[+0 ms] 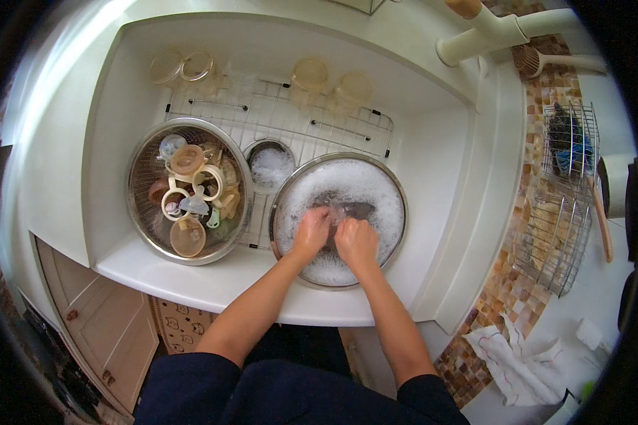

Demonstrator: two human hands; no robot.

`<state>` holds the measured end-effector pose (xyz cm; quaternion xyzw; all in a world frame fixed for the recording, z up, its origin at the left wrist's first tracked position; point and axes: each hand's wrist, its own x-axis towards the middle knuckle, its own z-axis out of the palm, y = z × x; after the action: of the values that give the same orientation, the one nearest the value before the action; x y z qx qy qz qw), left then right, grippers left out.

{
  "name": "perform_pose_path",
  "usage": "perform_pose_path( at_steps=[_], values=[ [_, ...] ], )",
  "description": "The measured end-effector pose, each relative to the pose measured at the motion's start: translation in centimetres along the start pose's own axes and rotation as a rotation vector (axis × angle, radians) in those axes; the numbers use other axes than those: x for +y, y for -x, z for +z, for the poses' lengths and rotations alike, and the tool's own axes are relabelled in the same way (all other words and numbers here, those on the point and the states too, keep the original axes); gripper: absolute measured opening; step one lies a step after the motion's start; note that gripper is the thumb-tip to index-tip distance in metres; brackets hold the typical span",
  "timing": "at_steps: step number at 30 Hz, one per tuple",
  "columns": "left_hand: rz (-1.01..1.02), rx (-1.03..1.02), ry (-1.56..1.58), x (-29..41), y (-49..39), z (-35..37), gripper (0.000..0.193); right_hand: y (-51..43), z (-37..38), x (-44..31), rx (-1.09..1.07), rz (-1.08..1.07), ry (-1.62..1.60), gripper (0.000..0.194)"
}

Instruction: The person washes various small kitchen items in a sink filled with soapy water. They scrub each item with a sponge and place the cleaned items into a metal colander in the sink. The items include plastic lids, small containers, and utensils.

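Note:
A round metal basin (397, 178) full of white suds (329, 170) stands before me in the white sink. Over its middle, my left hand (313, 228) and my right hand (357, 238) are close together, wet, with fingers curled in. Between them is a small clear item (340, 211), mostly hidden by the fingers and water, so its kind is unclear. Dark water shows through a gap in the foam around the hands. Left of the basin, a perforated metal colander (138, 212) holds bottle collars (209, 182), clear silicone nipples (194, 203) and an amber cup-shaped part (187, 236).
A small metal bowl of suds (271, 166) sits between colander and basin. Several amber-tinted clear containers (309, 74) stand along the sink's back wall, behind a wire rack (297, 127). To the right are a faucet (484, 40), wire baskets (555, 239) and a white cloth (515, 366).

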<state>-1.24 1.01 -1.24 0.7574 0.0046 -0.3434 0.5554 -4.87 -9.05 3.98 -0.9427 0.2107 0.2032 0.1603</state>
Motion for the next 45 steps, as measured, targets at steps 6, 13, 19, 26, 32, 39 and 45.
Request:
perform_pose_path(
  at_steps=[6, 13, 19, 26, 32, 39, 45],
  values=[
    [0.074, 0.041, 0.049, -1.0, 0.0, 0.3, 0.013, 0.3, 0.2, -0.9, -0.024, 0.022, -0.086, 0.028],
    [0.032, 0.019, 0.025, 0.2, -0.2, -0.4, 0.012, 0.0, -0.4, -1.1, 0.007, 0.04, -0.098, 0.031],
    [0.018, -0.002, 0.167, 0.4, 0.1, 0.0, 0.019, -1.0, 0.3, 0.7, -0.084, 0.171, -0.079, 0.028],
    [-0.14, -0.052, 0.004, -0.5, 0.0, 0.2, 0.021, -0.1, 1.1, 0.7, -0.136, 0.057, -0.094, 0.026],
    [0.028, 0.025, 0.279, 0.1, 0.1, 1.1, 0.018, -1.3, 3.1, 3.7, 0.006, 0.264, -0.169, 0.03],
    [0.268, -0.069, -0.11, -6.2, -0.3, 2.4, 0.029, -2.2, 8.9, 3.2, -0.07, 0.538, -0.894, 0.035],
    [0.06, 0.044, 0.29, -0.3, 0.0, 1.4, 0.033, -2.8, 7.4, 2.1, 0.241, 0.446, -1.23, 0.029]
  ],
)
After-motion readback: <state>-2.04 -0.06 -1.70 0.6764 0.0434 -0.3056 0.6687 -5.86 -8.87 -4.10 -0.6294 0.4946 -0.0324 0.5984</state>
